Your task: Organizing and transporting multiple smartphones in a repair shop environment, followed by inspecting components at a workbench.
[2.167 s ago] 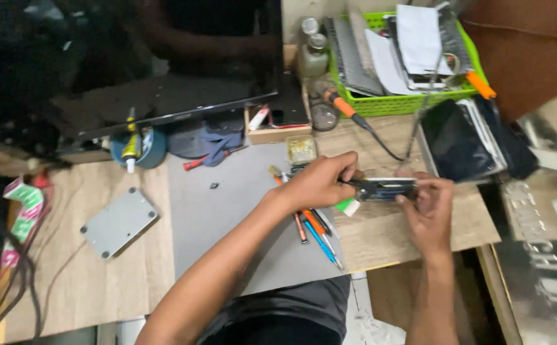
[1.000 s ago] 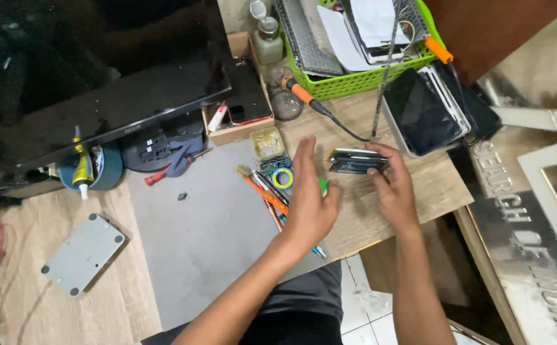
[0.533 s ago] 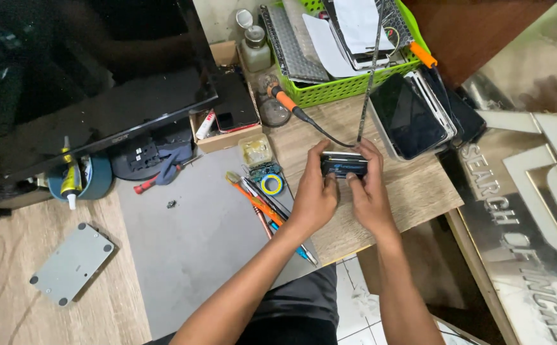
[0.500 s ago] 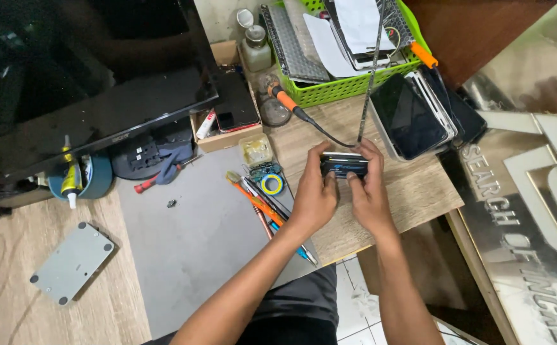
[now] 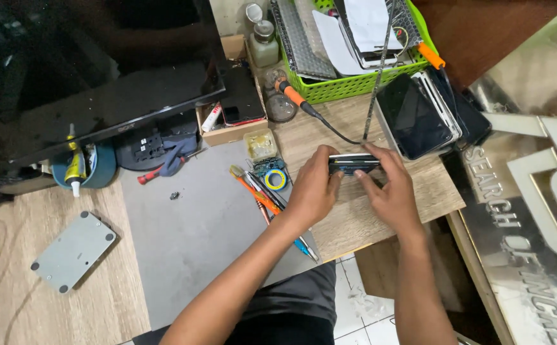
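Two hands — left hand (image 5: 313,191) and right hand (image 5: 390,195) — clamp their fingers on the ends of a dismantled smartphone (image 5: 353,164), held edge-up above the wooden bench (image 5: 361,220). At ten o'clock lies a grey work mat (image 5: 195,236). Light, stiff and likely fragile — best gripped by its frame edges.

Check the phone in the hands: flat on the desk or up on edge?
On edge. The phone shows only its thin side, pinched between left hand and right hand above the wooden desk.

Even overhead light, soft shadows, sharp centre; glare on the shiny embossed metal sign (image 5: 534,211) (wide-angle bending at edges), dark top left.
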